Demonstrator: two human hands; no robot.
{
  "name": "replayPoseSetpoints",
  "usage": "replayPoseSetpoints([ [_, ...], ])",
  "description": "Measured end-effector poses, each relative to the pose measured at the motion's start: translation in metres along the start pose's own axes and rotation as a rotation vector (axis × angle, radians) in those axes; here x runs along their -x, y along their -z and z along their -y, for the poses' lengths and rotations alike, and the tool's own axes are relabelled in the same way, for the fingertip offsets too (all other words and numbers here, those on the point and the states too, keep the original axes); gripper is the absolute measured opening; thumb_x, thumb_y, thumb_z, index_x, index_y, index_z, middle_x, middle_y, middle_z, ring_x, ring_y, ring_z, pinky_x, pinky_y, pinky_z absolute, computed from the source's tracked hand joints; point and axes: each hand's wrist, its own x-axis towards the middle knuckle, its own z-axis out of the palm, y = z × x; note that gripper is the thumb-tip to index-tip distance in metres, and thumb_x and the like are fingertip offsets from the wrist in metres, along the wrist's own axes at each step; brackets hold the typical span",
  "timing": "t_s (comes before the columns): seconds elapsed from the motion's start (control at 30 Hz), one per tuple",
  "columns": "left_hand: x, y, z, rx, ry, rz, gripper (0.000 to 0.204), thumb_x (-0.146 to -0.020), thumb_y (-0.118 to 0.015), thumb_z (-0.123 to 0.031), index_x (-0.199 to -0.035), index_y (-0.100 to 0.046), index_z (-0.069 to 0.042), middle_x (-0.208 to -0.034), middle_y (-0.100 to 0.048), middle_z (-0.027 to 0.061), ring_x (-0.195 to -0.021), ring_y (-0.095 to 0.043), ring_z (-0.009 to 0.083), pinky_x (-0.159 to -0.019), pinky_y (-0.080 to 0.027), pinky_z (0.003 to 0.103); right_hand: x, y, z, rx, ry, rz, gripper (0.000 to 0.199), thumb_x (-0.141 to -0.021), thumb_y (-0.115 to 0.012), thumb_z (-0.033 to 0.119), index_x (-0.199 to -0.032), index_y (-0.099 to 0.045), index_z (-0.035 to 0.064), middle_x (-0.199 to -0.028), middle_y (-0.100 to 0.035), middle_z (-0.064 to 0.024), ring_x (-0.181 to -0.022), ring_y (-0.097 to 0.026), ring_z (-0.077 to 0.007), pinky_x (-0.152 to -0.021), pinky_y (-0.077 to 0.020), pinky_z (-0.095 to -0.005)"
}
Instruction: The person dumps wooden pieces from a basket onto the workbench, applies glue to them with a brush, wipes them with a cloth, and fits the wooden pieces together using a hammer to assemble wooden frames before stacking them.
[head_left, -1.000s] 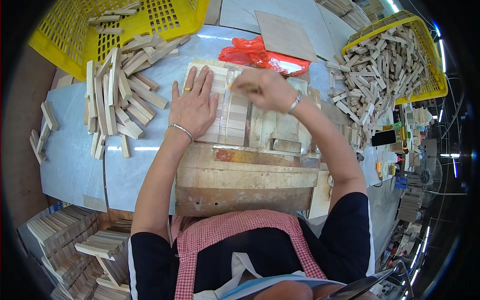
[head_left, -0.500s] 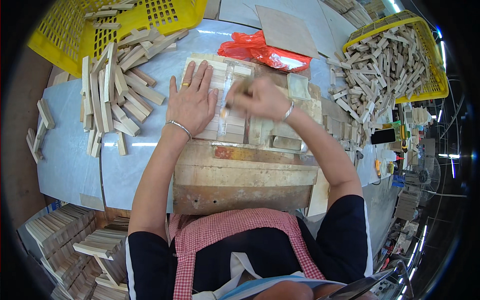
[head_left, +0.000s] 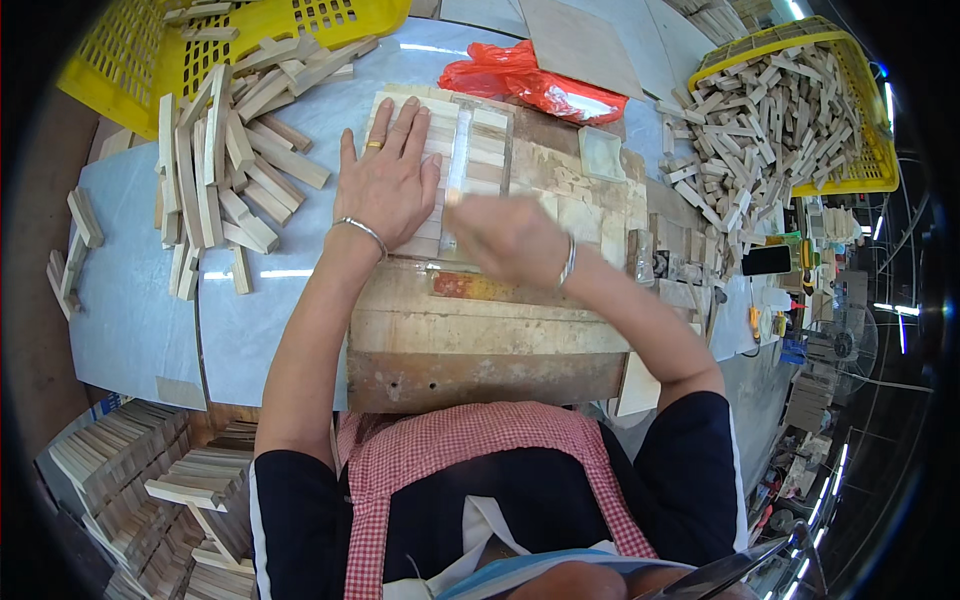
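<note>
As our left hand (head_left: 388,192) lies flat, outspread on wooden strips (head_left: 486,155), our right hand (head_left: 515,238) curls inward. It grips a blurred tool (head_left: 453,197).

Head-worn fisheye looks down over the table (head_left: 135,320).

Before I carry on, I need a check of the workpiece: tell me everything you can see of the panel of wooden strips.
The panel of wooden strips looks like bare wood: narrow strips, pale and browner, laid side by side, running left to right. A glossy pale band crosses them, running away from the person. It lies flat, just beyond a worn wooden board. The left grip, fingers spread, rests on its left part; the blurred right grip covers its near right part, contact unclear.
</note>
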Motion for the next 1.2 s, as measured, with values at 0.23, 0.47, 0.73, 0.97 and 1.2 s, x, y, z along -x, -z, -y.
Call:
replayPoseSetpoints([
  [0.23, 0.004, -0.003, 0.004, 0.013, 0.013, -0.013, 0.054, -0.095, -0.035, -0.033, -0.141, -0.036, -0.007, -0.150, -0.029, 0.0046, -0.140, -0.023, 0.0241, -0.110, -0.021, 0.057, -0.002, 0.004, 0.044, -0.167, -0.240, 0.053, 0.012, -0.083, -0.059, 0.011, -0.075, -0.058, 0.0022, -0.059, -0.057, -0.0100, -0.050, -0.059, -0.0220, -0.046, -0.0464, -0.0326],
  [0.47, 0.003, 0.000, 0.001, -0.020, -0.020, -0.065, 0.052, -0.094, -0.039, -0.032, -0.141, -0.037, -0.009, -0.148, -0.033, 0.0041, -0.139, -0.026, 0.0234, -0.106, -0.028, 0.057, -0.061, 0.017, -0.060, -0.153, -0.629, -0.056, 0.032, -0.086, -0.059, 0.026, -0.073, -0.064, -0.0029, -0.054, -0.062, -0.0089, -0.048, -0.063, -0.0129, -0.047, -0.0495, -0.0261],
  [0.73, 0.002, -0.002, 0.001, -0.011, -0.018, -0.072, 0.052, -0.094, -0.039, -0.032, -0.141, -0.037, -0.010, -0.148, -0.033, 0.0037, -0.138, -0.027, 0.0235, -0.106, -0.028, 0.057, -0.065, 0.009, -0.086, 0.155, -0.382, -0.313, 0.025, -0.086, -0.057, 0.020, -0.073, -0.058, -0.0013, -0.059, -0.060, -0.0170, -0.055, -0.062, -0.0289, -0.052, -0.0487, -0.0376],
  [0.97, 0.004, -0.001, 0.001, -0.018, -0.015, -0.060, 0.052, -0.094, -0.039, -0.032, -0.140, -0.037, -0.008, -0.148, -0.033, 0.0045, -0.138, -0.027, 0.0239, -0.106, -0.028, 0.057, -0.033, 0.025, -0.022, -0.492, -0.817, -0.123, 0.023, -0.089, -0.062, 0.020, -0.084, -0.063, -0.0024, -0.066, -0.063, -0.0044, -0.054, -0.060, -0.0083, -0.046, -0.0491, -0.0236],
  [1.2, 0.002, 0.001, -0.001, -0.004, -0.016, -0.052, 0.052, -0.094, -0.039, -0.031, -0.140, -0.037, -0.008, -0.148, -0.032, 0.0045, -0.139, -0.025, 0.0236, -0.106, -0.028, 0.057, -0.064, 0.023, -0.068, -0.448, -0.810, -0.343, 0.029, -0.090, -0.060, 0.022, -0.081, -0.062, -0.0055, -0.064, -0.063, -0.0085, -0.053, -0.061, -0.0123, -0.046, -0.0501, -0.0236],
])
